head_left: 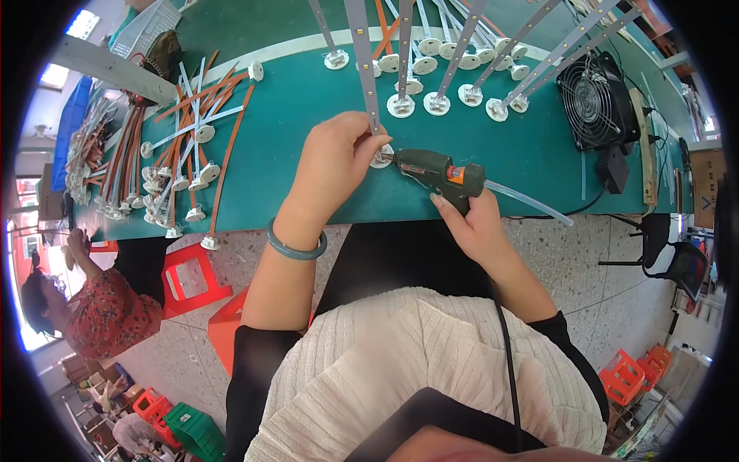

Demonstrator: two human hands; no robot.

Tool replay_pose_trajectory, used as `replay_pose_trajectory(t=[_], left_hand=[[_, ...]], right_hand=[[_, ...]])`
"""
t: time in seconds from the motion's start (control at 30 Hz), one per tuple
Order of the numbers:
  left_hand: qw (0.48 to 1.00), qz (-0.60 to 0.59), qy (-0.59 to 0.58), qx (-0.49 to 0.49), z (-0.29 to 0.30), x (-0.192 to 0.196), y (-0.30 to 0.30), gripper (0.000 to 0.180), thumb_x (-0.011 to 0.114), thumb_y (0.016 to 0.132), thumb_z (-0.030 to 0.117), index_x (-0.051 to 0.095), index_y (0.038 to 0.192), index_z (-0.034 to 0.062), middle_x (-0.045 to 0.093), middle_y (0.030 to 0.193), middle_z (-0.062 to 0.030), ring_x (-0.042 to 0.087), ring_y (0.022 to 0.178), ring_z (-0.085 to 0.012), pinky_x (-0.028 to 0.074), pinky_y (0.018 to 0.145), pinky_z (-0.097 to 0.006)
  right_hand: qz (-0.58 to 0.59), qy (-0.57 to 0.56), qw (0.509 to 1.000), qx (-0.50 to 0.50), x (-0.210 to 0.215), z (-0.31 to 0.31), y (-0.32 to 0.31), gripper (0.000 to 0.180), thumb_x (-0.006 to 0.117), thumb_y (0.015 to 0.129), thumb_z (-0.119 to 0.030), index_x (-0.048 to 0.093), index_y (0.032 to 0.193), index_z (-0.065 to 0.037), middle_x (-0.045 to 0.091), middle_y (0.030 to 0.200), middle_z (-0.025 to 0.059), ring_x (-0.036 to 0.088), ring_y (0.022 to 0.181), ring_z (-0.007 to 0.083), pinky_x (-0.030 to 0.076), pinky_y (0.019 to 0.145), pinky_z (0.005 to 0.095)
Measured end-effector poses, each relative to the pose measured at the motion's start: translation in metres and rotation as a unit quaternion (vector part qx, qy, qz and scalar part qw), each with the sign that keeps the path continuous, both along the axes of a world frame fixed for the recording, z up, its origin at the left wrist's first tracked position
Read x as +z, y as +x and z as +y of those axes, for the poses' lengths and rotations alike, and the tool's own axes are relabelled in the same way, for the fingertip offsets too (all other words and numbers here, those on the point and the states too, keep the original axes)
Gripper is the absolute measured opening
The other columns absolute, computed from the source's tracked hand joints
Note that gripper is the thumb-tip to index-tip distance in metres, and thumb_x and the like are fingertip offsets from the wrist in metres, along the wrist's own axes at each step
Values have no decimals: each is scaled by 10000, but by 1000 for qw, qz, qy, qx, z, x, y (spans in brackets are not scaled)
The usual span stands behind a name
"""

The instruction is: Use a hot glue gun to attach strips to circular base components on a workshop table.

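Two hands meet at the near edge of the green-topped workbench [292, 115]: your left hand [336, 158] is curled over the round white plastic base [382, 158] at the end of a long grey strip dotted with small yellow squares [360, 54], thumb and fingers pinched closed around the strip just above the base, so the base sits right under your fingertips on the bench. Your right hand [471, 223] is wrapped shut around the grip of the dark green glue gun with an orange trigger [439, 173], whose nozzle points left and touches, or all but touches, the white base; a clear glue stick [527, 202] juts from the gun's rear toward your right. Just beyond your left hand, a row of the same grey strips on white bases [454, 77] fans away across the bench. Well to your left lies a heap of grey and brown strips with white bases [181, 146]. At the far right of the bench stands a black square fan [596, 100]. A teal bangle [296, 245] circles your left wrist.
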State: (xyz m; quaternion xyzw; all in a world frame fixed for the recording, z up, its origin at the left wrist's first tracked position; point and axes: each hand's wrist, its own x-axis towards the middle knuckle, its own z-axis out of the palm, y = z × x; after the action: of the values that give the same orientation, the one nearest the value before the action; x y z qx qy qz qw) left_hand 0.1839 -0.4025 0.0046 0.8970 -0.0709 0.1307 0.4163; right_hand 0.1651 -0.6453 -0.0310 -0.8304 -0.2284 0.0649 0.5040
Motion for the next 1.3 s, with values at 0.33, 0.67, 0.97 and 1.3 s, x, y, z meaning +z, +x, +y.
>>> replay_pose_trajectory(t=[0.33, 0.67, 0.97, 1.3], left_hand=[[1000, -12, 17, -14, 2, 1, 0, 105, 744, 845, 48, 678, 859, -33, 647, 762, -120, 582, 598, -188, 476, 573, -294], [999, 8, 21, -49, -7, 5, -6, 67, 606, 905, 16, 606, 968, -8, 629, 887, -179, 625, 821, -388, 506, 722, -433], [999, -19, -19, -45, -7, 0, -10, 145, 640, 881, -31, 673, 1014, 13, 700, 927, -166, 701, 837, -326, 559, 728, -372], [997, -63, -3, -36, -6, -5, -10, 134, 669, 870, -34, 686, 990, 24, 699, 899, -152, 697, 812, -320, 555, 702, -362]], right_hand=[[29, 11, 999, -22, -2, -1, -1, 299, 680, 913, -79, 623, 1190, 18, 690, 1011, 123, 623, 907, 196, 485, 835, 328], [166, 184, 968, -33, -9, -16, 1, 254, 621, 960, -87, 615, 1193, 14, 703, 1043, 73, 560, 709, 83, 468, 618, 237], [134, 109, 985, -6, -8, -20, 1, 237, 631, 957, -95, 613, 1167, 12, 685, 974, 62, 558, 712, 82, 473, 613, 244], [35, 19, 999, 15, -4, -12, 4, 201, 677, 927, -119, 623, 1080, -3, 630, 899, 62, 584, 766, 157, 477, 700, 308]])
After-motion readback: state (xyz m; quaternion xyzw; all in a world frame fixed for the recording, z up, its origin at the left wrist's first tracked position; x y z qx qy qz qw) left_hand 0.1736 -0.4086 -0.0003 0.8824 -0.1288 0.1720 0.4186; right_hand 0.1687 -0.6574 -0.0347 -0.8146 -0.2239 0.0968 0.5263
